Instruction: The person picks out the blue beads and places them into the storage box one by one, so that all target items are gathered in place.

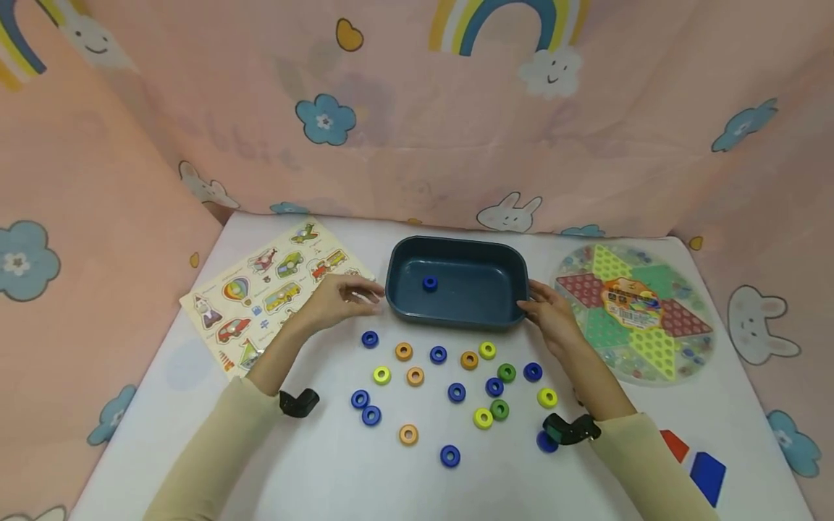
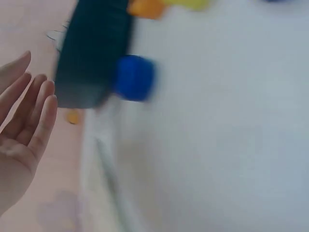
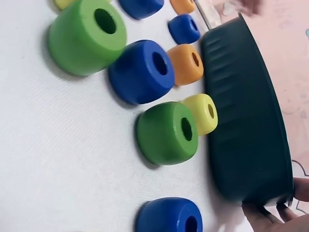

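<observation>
A dark teal plastic bin (image 1: 456, 318) stands at the back of the table with one blue bead (image 1: 430, 283) inside it. My right hand (image 1: 552, 312) grips the bin's right end. In the right wrist view, its fingers (image 3: 263, 220) are at the bin's end near the rim. By the bin's left end, my left hand (image 1: 339, 300) is empty, its fingers relaxed. The left wrist view shows those fingers (image 2: 46, 121) spread, with a little space between them and the bin. Several blue, orange, yellow and green beads with holes, such as a green bead (image 3: 166, 133), lie scattered in front.
A picture puzzle board (image 1: 260, 278) lies at the left, partly under my left forearm. On the right is a round star-patterned game board (image 1: 632, 311) in clear wrapping. Red (image 1: 674, 446) and blue flat pieces (image 1: 707, 477) lie at the front right. A pink curtain (image 1: 404, 166) hangs behind the table.
</observation>
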The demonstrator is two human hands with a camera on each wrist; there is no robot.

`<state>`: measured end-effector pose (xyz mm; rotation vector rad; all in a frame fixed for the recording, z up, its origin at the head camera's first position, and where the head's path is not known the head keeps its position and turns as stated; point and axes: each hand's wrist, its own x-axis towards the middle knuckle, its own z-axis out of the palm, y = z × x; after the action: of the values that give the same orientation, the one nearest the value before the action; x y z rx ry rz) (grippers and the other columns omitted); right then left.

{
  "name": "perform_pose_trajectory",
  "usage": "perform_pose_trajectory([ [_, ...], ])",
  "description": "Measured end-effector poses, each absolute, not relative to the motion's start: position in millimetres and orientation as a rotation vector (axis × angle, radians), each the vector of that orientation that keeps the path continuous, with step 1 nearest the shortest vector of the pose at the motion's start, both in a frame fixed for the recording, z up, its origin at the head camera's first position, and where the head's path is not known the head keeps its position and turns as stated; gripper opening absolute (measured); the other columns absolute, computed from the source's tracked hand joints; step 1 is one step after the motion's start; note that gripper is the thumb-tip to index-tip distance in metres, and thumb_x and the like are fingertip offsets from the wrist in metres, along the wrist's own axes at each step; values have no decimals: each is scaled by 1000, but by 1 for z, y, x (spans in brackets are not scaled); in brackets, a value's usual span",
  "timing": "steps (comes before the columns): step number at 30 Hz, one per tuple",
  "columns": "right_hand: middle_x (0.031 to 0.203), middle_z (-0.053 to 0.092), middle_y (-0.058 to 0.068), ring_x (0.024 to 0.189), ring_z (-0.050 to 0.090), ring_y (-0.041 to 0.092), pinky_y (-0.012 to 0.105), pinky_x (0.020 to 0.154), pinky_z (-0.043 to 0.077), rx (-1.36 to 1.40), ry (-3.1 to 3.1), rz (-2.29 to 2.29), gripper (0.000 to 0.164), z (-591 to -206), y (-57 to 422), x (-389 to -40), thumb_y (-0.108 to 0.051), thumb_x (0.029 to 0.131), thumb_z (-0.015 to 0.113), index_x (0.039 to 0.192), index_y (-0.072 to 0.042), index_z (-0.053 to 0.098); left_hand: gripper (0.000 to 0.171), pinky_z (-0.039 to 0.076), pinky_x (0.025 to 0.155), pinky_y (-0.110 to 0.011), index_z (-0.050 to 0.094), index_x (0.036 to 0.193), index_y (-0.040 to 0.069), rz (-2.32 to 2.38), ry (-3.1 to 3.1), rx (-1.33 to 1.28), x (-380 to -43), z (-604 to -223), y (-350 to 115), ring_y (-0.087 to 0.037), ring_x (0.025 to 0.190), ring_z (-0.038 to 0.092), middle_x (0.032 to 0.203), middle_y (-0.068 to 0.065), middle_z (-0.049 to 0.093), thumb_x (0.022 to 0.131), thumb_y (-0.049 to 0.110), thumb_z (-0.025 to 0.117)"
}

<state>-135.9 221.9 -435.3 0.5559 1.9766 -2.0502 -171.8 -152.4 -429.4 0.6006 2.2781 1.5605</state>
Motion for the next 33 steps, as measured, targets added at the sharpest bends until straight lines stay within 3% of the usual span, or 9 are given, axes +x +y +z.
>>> perform_pose_trajectory([
  [9,148,23,17,130,31,27,38,105,33,556,1888,-2119,58,-437,221,-136,5,92,47,145,-1,23,39,51,74,-29,68,106,9,1307,2422,628,-133,-472,-164,-15,83,57,99,1,65,69,14,82],
  [17,147,26,16,130,32,26,38,106,32,557,1859,-2158,57,-439,224,-135,4,92,48,144,-2,26,33,52,74,-29,70,99,10,1238,2495,677,-131,-468,-161,-14,82,57,94,4,65,68,10,82],
  [20,148,26,15,130,32,26,38,106,32,564,1863,-2154,57,-439,225,-134,4,92,48,144,-2,25,33,53,75,-30,69,100,7,1284,2445,714,-137,-454,-156,-14,85,59,95,4,65,70,10,81],
  [23,148,25,15,131,31,26,38,107,31,568,1862,-2148,58,-438,225,-134,3,92,48,145,-2,24,33,53,79,-37,67,104,-1,1374,2368,759,-144,-417,-142,-21,92,59,100,-6,65,73,3,77],
  [27,149,23,14,132,29,24,37,107,30,582,1844,-2161,59,-439,226,-133,3,93,48,145,-3,23,36,54,77,-37,65,107,-3,1491,2338,767,-169,-388,-116,-26,93,59,103,-13,64,74,1,76],
  [33,149,23,13,132,29,23,35,107,30,569,1819,-2202,58,-441,225,-131,3,93,48,145,-3,24,38,55,72,-29,66,108,0,1537,2359,682,-214,-390,-80,-23,85,62,100,-9,65,73,5,78],
])
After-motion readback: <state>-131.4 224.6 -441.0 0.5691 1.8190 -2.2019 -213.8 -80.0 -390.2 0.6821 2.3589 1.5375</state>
